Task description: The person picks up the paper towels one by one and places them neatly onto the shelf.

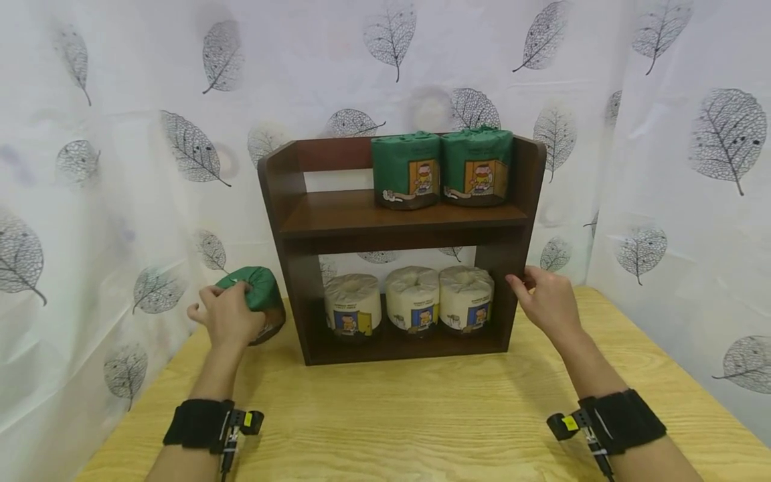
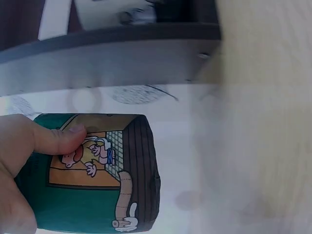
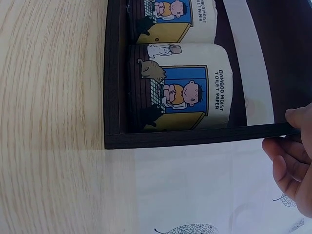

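My left hand (image 1: 231, 314) grips a green-wrapped toilet paper roll (image 2: 97, 204) from above, left of the dark brown shelf (image 1: 397, 237). In the left wrist view the thumb lies across the roll's printed picture. On the other side, my right hand (image 1: 551, 301) pinches the front edge of the shelf's right side panel, thumb on the inner side and fingers outside. Two green toilet paper rolls (image 1: 406, 171) stand side by side on the upper tier, toward the right. Below them, three cream toilet paper rolls (image 1: 412, 301) stand in a row on the lower tier.
The shelf stands on a light wooden table (image 1: 385, 415), near its back. White curtains (image 1: 138, 80) printed with grey leaves hang behind and at both sides. The upper tier's left part shows bare board (image 1: 331, 207).
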